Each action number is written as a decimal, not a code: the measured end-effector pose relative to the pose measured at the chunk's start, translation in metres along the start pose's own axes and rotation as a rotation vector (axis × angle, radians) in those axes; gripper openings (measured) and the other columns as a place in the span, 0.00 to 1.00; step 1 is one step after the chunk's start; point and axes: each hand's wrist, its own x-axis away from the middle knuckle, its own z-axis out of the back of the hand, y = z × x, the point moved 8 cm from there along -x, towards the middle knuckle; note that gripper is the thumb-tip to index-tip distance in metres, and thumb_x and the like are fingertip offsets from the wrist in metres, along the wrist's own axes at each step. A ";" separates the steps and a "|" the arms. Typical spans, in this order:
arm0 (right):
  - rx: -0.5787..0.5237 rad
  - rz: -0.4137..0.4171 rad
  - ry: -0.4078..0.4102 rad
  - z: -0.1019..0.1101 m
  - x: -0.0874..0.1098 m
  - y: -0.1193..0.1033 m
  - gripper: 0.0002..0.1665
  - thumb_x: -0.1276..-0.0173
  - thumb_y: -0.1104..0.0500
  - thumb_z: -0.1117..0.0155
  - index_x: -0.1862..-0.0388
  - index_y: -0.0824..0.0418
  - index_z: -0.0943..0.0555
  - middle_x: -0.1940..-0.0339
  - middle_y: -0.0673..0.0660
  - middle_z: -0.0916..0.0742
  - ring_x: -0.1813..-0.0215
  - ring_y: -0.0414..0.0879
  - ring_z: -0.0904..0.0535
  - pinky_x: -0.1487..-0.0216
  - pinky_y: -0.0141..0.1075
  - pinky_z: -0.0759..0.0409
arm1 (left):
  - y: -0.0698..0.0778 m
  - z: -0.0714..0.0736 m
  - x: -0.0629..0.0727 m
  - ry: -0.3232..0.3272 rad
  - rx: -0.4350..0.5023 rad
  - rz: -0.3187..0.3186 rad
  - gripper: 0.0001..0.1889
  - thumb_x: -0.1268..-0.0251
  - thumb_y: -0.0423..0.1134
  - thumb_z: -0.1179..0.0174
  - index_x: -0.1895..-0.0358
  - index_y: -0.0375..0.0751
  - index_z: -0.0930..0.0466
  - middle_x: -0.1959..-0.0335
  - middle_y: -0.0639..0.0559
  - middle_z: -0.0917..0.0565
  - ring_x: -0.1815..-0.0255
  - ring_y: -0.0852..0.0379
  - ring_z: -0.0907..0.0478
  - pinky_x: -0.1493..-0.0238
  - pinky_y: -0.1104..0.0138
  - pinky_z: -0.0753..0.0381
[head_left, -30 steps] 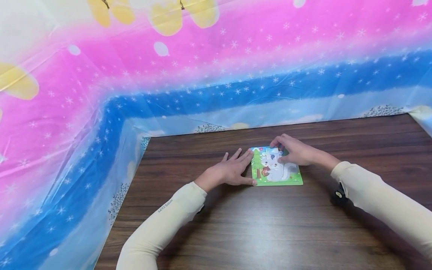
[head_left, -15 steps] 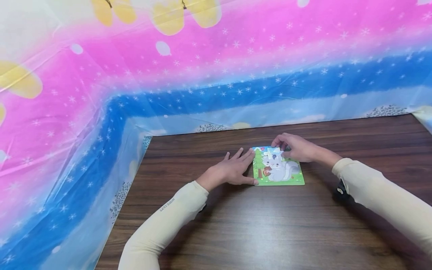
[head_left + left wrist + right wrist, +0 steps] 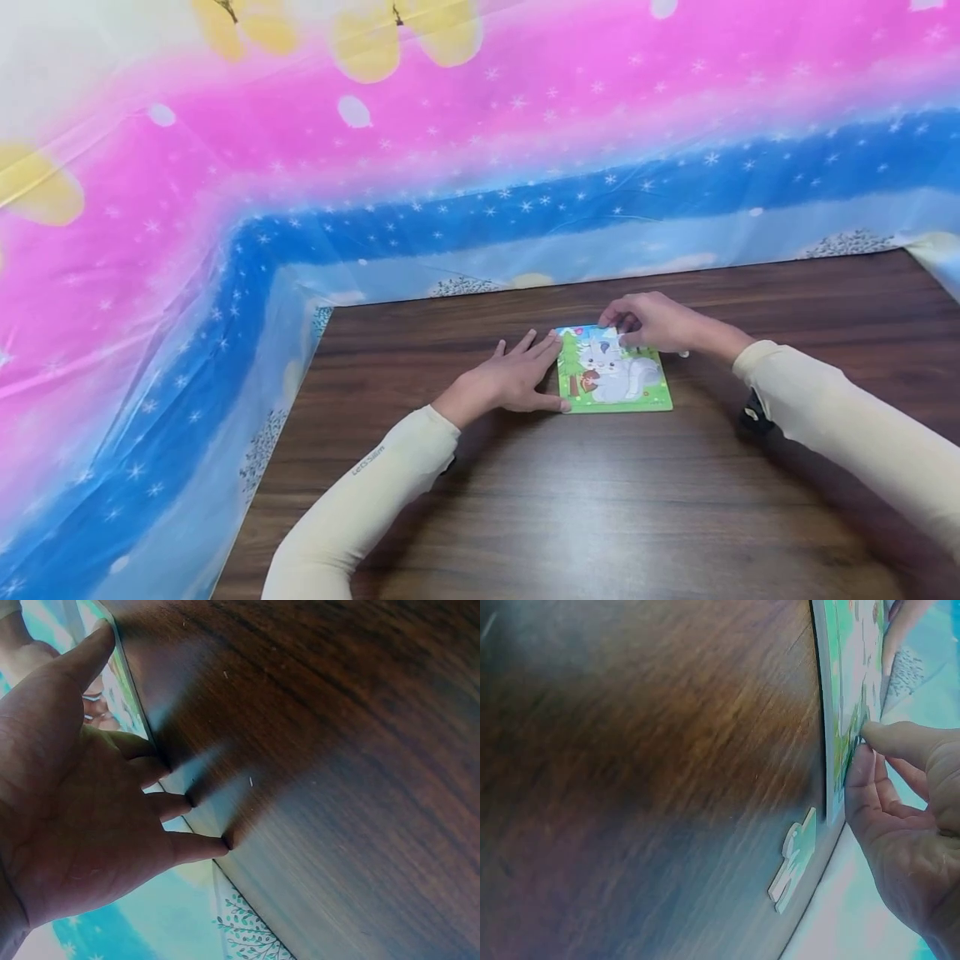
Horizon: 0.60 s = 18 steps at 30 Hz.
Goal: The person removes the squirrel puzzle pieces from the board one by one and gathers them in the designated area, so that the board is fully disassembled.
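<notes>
A jigsaw puzzle board [image 3: 615, 393] with a white, bushy-tailed animal and a green tree lies flat on the table. My left hand [image 3: 517, 379] rests at its left edge, fingers spread, thumb at the near corner. In the left wrist view the fingers of the left hand [image 3: 90, 795] reach down to the wood. My right hand [image 3: 654, 323] is over the board's upper right part, thumb and curled fingers pinching a puzzle piece, mostly hidden. In the right wrist view, the right hand [image 3: 911, 817] has its thumb and forefinger tips close together at the board's face.
A loose puzzle piece [image 3: 795, 859] lies on the table beside the board, mostly hidden by the right hand in the head view. The brown wooden table [image 3: 585, 500] ends at a pink and blue cloth [image 3: 480, 167] at the back and left.
My right hand has shifted slightly up and right, its thumb moving off the animal's head toward the board's top edge. The left hand stays at the left edge.
</notes>
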 end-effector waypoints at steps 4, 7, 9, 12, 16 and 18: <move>-0.003 0.009 -0.005 -0.002 -0.003 -0.002 0.20 0.31 0.69 0.29 0.41 0.61 0.15 0.46 0.58 0.11 0.49 0.47 0.13 0.46 0.46 0.12 | -0.003 -0.001 0.003 0.001 -0.003 0.011 0.55 0.27 0.72 0.45 0.11 0.55 0.67 0.09 0.58 0.64 0.08 0.49 0.68 0.13 0.37 0.59; 0.007 0.003 0.004 -0.003 -0.003 0.000 0.20 0.30 0.69 0.29 0.40 0.61 0.15 0.44 0.59 0.11 0.48 0.49 0.13 0.45 0.47 0.12 | -0.002 0.000 0.003 0.005 0.001 0.001 0.55 0.27 0.72 0.45 0.11 0.54 0.66 0.09 0.57 0.64 0.08 0.49 0.68 0.13 0.37 0.60; 0.018 -0.003 0.011 -0.003 -0.002 0.001 0.20 0.29 0.69 0.30 0.40 0.61 0.15 0.44 0.59 0.11 0.47 0.50 0.13 0.44 0.49 0.13 | -0.002 0.001 0.003 0.008 0.002 -0.004 0.55 0.27 0.72 0.45 0.11 0.55 0.66 0.09 0.57 0.64 0.08 0.49 0.68 0.13 0.37 0.61; 0.027 0.000 0.017 -0.004 0.000 0.002 0.19 0.28 0.68 0.31 0.39 0.61 0.15 0.43 0.60 0.12 0.46 0.51 0.13 0.44 0.51 0.13 | -0.001 0.001 0.002 0.011 0.008 -0.010 0.55 0.27 0.72 0.44 0.11 0.55 0.66 0.09 0.57 0.64 0.08 0.49 0.68 0.13 0.37 0.61; 0.034 0.005 0.023 -0.004 0.001 0.002 0.19 0.28 0.68 0.31 0.39 0.61 0.15 0.44 0.60 0.12 0.46 0.52 0.13 0.45 0.51 0.13 | -0.002 0.000 0.001 0.023 0.010 -0.015 0.55 0.27 0.72 0.44 0.11 0.55 0.66 0.09 0.58 0.64 0.08 0.49 0.67 0.13 0.37 0.60; 0.037 0.005 0.026 -0.004 0.002 0.002 0.19 0.28 0.68 0.31 0.39 0.61 0.15 0.44 0.60 0.13 0.46 0.52 0.13 0.45 0.50 0.13 | -0.002 -0.001 0.000 0.029 0.002 -0.016 0.55 0.28 0.72 0.44 0.11 0.56 0.66 0.09 0.58 0.64 0.08 0.49 0.67 0.12 0.38 0.59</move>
